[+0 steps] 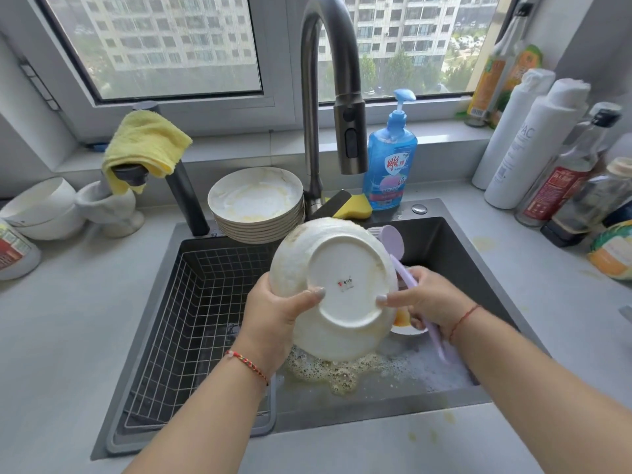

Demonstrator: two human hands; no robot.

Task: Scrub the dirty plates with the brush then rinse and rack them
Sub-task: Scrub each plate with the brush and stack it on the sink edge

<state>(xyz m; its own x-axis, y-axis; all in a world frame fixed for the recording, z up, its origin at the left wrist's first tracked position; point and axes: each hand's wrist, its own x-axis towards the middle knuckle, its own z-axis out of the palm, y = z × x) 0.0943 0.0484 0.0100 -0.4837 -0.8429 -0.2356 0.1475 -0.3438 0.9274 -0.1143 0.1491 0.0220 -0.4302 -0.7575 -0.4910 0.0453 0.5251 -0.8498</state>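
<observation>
Under a window, a dark sink (444, 241) is set in the grey desk (68, 336). Above the foamy basin, the left hand (273, 309) grips a soapy white round plate (333, 289), underside up; the right hand (427, 299) steadies its rim while gripping a lilac plastic brush (393, 239). A stack of dirty white plates (256, 206) waits by the grey faucet (328, 97).

You're holding a white plate (345, 289) tilted, soapy underside toward you, at frame centre. A lilac brush (398, 249) sits just right of it. Dirty plates (255, 203) stack above, wire rack (201, 302) lies left.

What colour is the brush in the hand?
Light purple brush, held by the right hand; head view.
</observation>
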